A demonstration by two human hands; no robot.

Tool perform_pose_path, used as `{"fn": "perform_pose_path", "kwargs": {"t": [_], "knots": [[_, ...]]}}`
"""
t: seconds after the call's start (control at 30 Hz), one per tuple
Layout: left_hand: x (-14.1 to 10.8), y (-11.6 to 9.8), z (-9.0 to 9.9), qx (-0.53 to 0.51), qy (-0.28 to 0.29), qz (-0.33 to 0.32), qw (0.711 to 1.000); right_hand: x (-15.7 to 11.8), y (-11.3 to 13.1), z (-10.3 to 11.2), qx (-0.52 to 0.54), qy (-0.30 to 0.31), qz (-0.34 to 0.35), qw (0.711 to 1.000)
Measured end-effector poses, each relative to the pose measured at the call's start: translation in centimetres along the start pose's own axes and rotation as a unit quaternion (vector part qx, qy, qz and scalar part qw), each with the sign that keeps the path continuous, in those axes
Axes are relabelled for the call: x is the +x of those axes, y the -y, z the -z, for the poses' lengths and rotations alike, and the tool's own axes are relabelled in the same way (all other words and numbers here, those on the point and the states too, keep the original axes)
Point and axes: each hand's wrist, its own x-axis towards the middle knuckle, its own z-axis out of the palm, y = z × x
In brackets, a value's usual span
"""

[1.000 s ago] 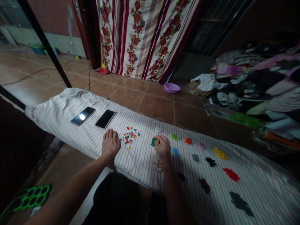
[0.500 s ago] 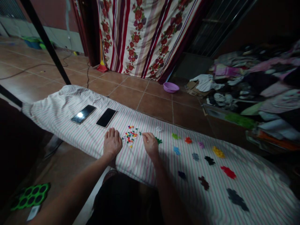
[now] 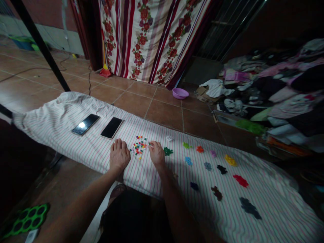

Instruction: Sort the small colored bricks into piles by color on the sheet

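Note:
My left hand (image 3: 119,155) lies flat on the striped cloth (image 3: 101,158), fingers stretched out. It rests beside a mixed pile of tiny coloured pieces (image 3: 139,147), too small to tell their kind. Just right of that pile, my right hand (image 3: 157,154) has its thumb and finger pinched at a tiny green piece (image 3: 149,144). A heap of dark green pieces (image 3: 168,151) lies right beside this hand. Further right are separate one-colour heaps, among them white (image 3: 169,138), light blue (image 3: 188,161), yellow (image 3: 231,160), red (image 3: 240,180) and dark grey (image 3: 250,208).
Two phones (image 3: 112,128) lie on the cloth left of the mixed pile. A purple basin (image 3: 180,93) stands on the tiled floor beyond, near a floral curtain (image 3: 144,40). Clothes (image 3: 278,81) are piled at right. A black pole (image 3: 43,47) slants at left.
My right hand has closed its fingertips on the green piece, which lay just beside them. It has uncovered more of the dark green heap. The left hand stays put; the view has shifted slightly.

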Motion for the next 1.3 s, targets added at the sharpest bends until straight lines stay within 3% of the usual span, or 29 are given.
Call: {"fn": "perform_pose_path", "kwargs": {"t": [0.63,1.3], "knots": [[0.0,0.0,-0.1,0.011,-0.005,-0.007,1.0,0.3,0.9,-1.1,-0.09,0.006,-0.03,0.995],[0.1,-0.2,0.8,-0.014,-0.007,-0.008,1.0,-1.1,-0.5,0.7,0.028,0.063,0.038,0.997]]}}
